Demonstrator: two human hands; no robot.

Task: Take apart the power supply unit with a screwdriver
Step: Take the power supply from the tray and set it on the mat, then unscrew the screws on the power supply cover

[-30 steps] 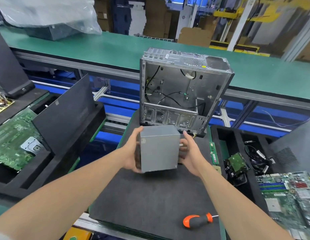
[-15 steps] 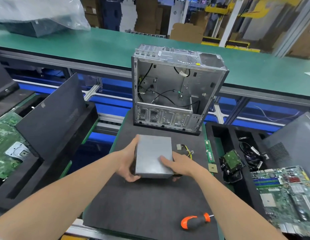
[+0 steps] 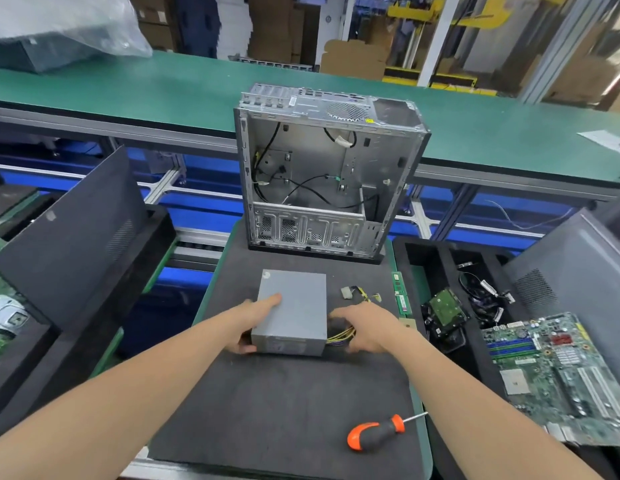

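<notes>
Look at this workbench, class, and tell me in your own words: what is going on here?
A person steadies a grey power supply unit lying flat on the dark foam mat. The left hand holds its near left corner; the right hand is at its right side by the yellow cables, grip unclear. The orange-handled screwdriver lies untouched on the mat, and an open computer case stands behind.

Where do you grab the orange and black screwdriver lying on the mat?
Take the orange and black screwdriver by its fat grip, coming down from above. It lies flat on the dark foam mat, and its thin metal shaft points away to the right.
</notes>
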